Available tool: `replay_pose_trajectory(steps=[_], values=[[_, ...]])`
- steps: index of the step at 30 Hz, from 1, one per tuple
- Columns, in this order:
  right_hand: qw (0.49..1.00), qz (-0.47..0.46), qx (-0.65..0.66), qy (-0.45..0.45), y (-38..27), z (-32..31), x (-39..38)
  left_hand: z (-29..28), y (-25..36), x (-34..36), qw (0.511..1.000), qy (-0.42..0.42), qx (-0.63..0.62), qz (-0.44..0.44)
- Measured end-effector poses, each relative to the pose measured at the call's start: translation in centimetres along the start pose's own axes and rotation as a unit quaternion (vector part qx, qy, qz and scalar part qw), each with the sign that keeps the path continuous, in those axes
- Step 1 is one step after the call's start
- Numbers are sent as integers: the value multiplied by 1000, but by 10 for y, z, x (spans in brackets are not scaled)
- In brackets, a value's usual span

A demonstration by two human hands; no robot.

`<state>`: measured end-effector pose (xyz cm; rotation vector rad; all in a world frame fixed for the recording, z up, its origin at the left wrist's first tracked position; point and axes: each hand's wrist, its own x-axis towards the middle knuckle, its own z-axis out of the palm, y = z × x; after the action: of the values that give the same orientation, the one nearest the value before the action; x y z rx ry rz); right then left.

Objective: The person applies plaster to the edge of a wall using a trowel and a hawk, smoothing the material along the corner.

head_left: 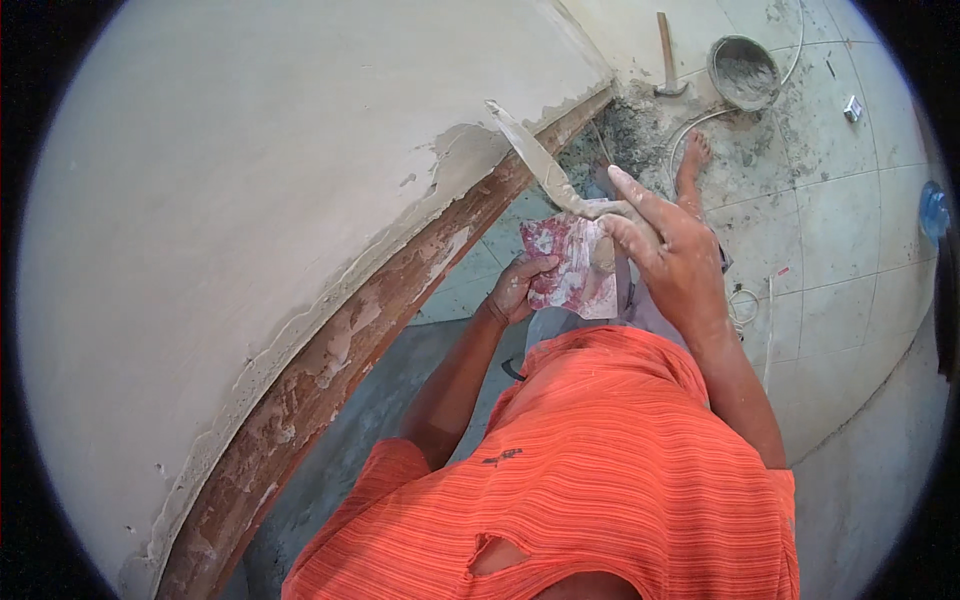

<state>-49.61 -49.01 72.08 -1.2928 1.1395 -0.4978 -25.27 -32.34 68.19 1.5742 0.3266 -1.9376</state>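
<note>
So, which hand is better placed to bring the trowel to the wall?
Likely the right hand: it holds the trowel, blade pointing toward the wall. The left hand holds a smeared flat piece.

At centre, the long blade [543,167] is coated matt and chalky, and the red-and-white sheet [578,284] is roughly smeared; left of centre, the wooden beam [338,352] is crusted; at upper left, a smooth, matt wall [250,170] is seen; at bottom, a ribbed cloth shirt [610,430]
</note>
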Motion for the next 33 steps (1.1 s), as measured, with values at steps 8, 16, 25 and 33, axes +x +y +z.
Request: replay_pose_trajectory(steps=[8,16,25,33], values=[[990,28,81,-113,-59,-16,-15,-85,-25,17,963,-68,242,101],[978,71,186,-61,-46,-44,-46,-11,1,9,946,112,-199,-228],[969,54,-236,-57,32,-94,-113,59,32,8,992,-36,89,86],[919,66,-381,-75,26,-88,-117,81,39,8,979,-51,143,133]])
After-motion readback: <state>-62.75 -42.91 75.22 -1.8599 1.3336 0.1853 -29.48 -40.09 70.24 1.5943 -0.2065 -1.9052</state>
